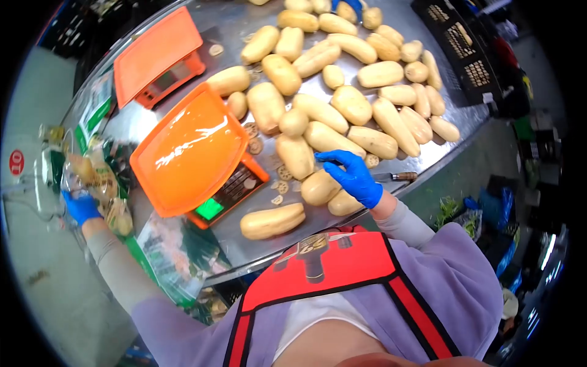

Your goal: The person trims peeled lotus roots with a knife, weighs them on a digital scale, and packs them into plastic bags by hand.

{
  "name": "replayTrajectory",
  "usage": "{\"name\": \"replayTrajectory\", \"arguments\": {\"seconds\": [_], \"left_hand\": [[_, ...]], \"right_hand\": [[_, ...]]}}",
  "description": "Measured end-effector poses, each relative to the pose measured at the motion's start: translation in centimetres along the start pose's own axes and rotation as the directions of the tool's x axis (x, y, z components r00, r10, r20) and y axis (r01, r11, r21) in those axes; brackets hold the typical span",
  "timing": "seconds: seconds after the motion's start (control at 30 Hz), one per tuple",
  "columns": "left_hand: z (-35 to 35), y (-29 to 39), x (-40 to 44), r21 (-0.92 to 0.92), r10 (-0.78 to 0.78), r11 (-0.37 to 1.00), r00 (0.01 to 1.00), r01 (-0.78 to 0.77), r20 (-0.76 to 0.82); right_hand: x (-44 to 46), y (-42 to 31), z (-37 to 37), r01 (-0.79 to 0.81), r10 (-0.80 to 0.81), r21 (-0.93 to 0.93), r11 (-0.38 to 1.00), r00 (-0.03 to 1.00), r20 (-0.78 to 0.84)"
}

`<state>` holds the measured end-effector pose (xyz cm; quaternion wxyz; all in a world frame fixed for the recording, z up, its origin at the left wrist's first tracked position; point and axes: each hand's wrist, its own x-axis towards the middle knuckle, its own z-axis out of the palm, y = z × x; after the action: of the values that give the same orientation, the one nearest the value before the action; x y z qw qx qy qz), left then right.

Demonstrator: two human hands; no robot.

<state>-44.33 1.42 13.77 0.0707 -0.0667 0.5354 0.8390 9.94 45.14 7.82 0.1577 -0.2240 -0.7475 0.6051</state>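
Many peeled lotus root segments point(318, 110) lie across the metal table. My right hand point(356, 178), in a blue glove, is over the near segments with its fingers apart, close above a lotus root point(320, 187); I cannot tell if it touches. Beside that wrist lies a knife point(403, 176) with a wooden handle, its blade partly hidden. Far to the left, my left hand point(81, 208), also blue-gloved, grips the edge of a clear printed plastic bag point(92, 174) with pale pieces inside. A single lotus root point(273, 221) rests near the table's front edge.
An orange scale point(189, 153) with a lit green display stands at the table's left, with a second orange scale point(158, 55) behind it. Thin lotus slices point(284, 172) are scattered about. Black crates point(465, 49) stand at the right. Green-and-white bags point(177, 257) hang at the near left edge.
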Motion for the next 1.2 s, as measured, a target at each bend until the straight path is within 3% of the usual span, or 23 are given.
{"name": "replayTrajectory", "arguments": {"seconds": [0.03,0.07,0.1,0.13,0.17,0.27,0.37,0.53,0.57,0.6,0.63,0.67,0.73,0.77,0.83,0.93,0.97,1.03,1.07,1.1,1.13,1.17,1.2], "left_hand": [[-2.8,-1.1,2.4,-0.011,0.051,0.999,0.998,-0.05,0.022],[-10.3,-1.9,9.0,0.02,0.085,0.996,0.972,-0.092,0.221],[-10.0,-2.2,7.6,-0.24,-0.087,0.955,0.938,0.174,0.335],[-9.6,-2.6,6.8,-0.235,-0.125,0.949,0.934,0.212,0.336],[-13.2,-3.1,10.1,-0.085,-0.026,0.995,0.956,0.053,0.291],[-17.3,-2.9,13.2,0.201,0.002,0.979,0.985,0.033,-0.171],[-18.1,-3.0,12.7,0.368,0.025,0.924,0.942,0.106,-0.335],[-13.7,-2.0,5.0,0.722,0.304,0.536,0.697,0.438,-0.649],[-10.4,-2.2,1.6,0.724,0.303,0.536,0.702,0.435,-0.645],[-5.7,-3.0,-2.8,0.962,0.71,0.22,0.65,0.164,-0.273],[-2.5,-4.0,-5.5,0.976,0.877,-0.217,0.434,-0.026,0.207],[-0.9,-5.2,-6.6,0.976,0.875,-0.214,0.439,-0.029,0.205],[0.3,-7.3,-7.6,0.643,0.415,-0.714,0.572,-0.278,0.708],[-0.8,-8.2,-7.0,0.645,0.418,-0.712,0.57,-0.278,0.708],[-4.0,-9.9,-4.4,0.721,0.156,-0.652,0.888,-0.237,0.432],[-5.1,-9.1,-0.9,0.755,0.025,-0.557,0.901,-0.347,0.433],[-3.7,-8.3,-1.2,0.761,0.002,-0.583,0.936,-0.284,0.351],[0.4,-6.9,-2.2,0.769,0.027,-0.614,0.969,-0.177,0.244],[1.3,-6.7,-2.5,0.761,0.044,-0.645,0.991,-0.071,0.129],[-1.1,-7.4,-0.4,0.836,0.163,-0.52,0.941,-0.173,0.296],[-1.3,-7.2,-0.9,0.832,0.163,-0.527,0.94,-0.173,0.299],[-1.3,-6.9,-1.5,0.873,0.226,-0.382,0.885,-0.304,0.407],[-1.1,-6.7,-2.3,0.869,0.309,-0.236,0.814,-0.436,0.492]], "right_hand": [[-0.2,0.3,-0.1,-0.032,0.032,0.028,0.999,0.999,-0.008],[-0.4,0.6,-0.1,-0.038,0.038,0.016,0.999,0.999,-0.031],[-0.7,1.1,-0.2,-0.038,0.037,-0.017,0.999,0.998,-0.043],[-0.9,1.5,-0.2,-0.038,0.035,-0.051,0.998,0.998,-0.055],[-1.0,2.0,-0.2,-0.025,0.019,-0.081,0.996,0.997,-0.072],[-1.3,2.1,-0.2,-0.019,0.011,-0.096,0.995,0.996,-0.086],[-1.4,2.4,-0.2,-0.028,0.017,-0.1,0.995,0.994,-0.111],[-1.5,2.5,-0.8,-0.048,0.041,-0.075,0.996,0.995,-0.092],[-1.5,2.6,-1.0,-0.048,0.04,-0.076,0.996,0.994,-0.098],[-1.6,2.8,-1.2,-0.029,0.017,-0.12,0.992,0.995,-0.097],[-1.8,2.9,-1.4,-0.012,-0.004,-0.167,0.986,0.996,-0.095],[-1.9,2.8,-1.7,-0.016,-0.001,-0.172,0.985,0.995,-0.098],[-2.1,2.6,-1.8,-0.014,-0.015,-0.192,0.981,0.989,-0.149],[-2.3,2.7,-1.9,-0.011,-0.019,-0.195,0.981,0.988,-0.15],[-3.0,3.0,-2.3,-0.03,-0.001,-0.157,0.987,0.981,-0.197],[-3.6,1.8,-3.5,-0.093,0.05,-0.19,0.977,0.974,-0.221],[-3.8,2.2,-4.1,-0.086,0.043,-0.188,0.978,0.974,-0.221],[-3.9,3.9,-6.4,-0.046,-0.066,-0.39,0.919,0.961,-0.268],[-3.8,4.7,-7.7,-0.01,-0.11,-0.321,0.947,0.928,-0.356],[-3.6,5.3,-9.5,0.033,-0.145,-0.252,0.967,0.886,-0.441],[-3.6,5.6,-12.4,-0.117,-0.088,-0.362,0.925,0.861,-0.502],[-3.1,6.8,-15.5,-0.283,0.055,-0.291,0.914,0.797,-0.602],[-2.2,6.6,-18.4,-0.061,-0.14,-0.295,0.953,0.779,-0.611]]}}
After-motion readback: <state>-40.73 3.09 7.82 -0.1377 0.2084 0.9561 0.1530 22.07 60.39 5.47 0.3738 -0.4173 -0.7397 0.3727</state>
